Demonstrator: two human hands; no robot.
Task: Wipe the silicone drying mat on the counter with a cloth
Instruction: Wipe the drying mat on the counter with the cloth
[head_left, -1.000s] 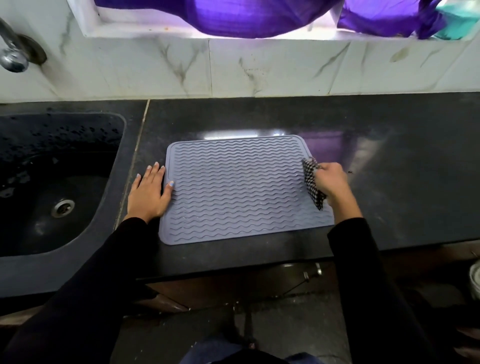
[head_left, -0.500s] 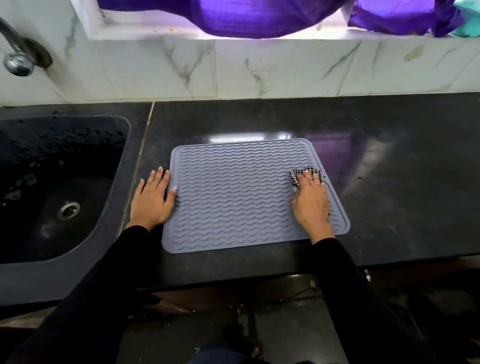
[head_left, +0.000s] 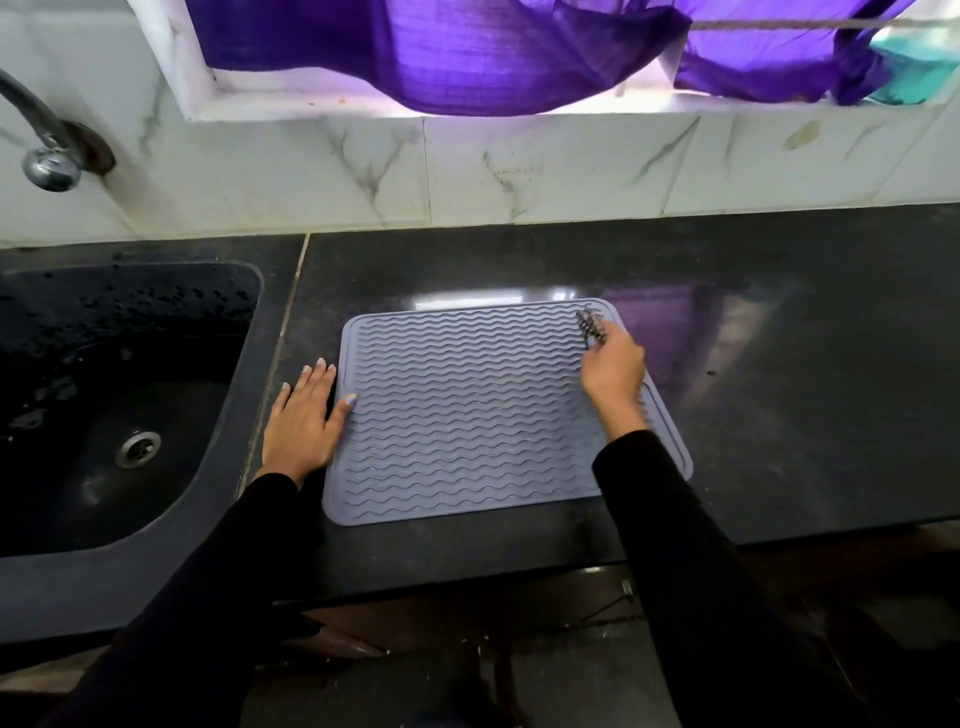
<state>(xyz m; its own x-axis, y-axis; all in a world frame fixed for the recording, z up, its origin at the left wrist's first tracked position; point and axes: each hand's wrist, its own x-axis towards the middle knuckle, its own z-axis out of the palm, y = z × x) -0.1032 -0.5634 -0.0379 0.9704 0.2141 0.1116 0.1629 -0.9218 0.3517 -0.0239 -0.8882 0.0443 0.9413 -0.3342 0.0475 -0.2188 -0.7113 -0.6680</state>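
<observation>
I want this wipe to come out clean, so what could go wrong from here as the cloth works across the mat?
1. The grey wavy-ribbed silicone mat is steadied only by the left hand's thumb on its left edge; a firm stroke might slide it on the glossy black counter.
2. The right hand holds the bunched black-and-white checked cloth at the far right corner; so small a contact patch may skip grooves.

The right hand (head_left: 613, 366) has slid up the mat (head_left: 467, 410) from the middle of its right side toward the upper right corner, taking the checked cloth (head_left: 591, 326) with it. The cloth, flat under the fingers (head_left: 597, 353) half a second ago, now sticks out bunched beyond them.
</observation>
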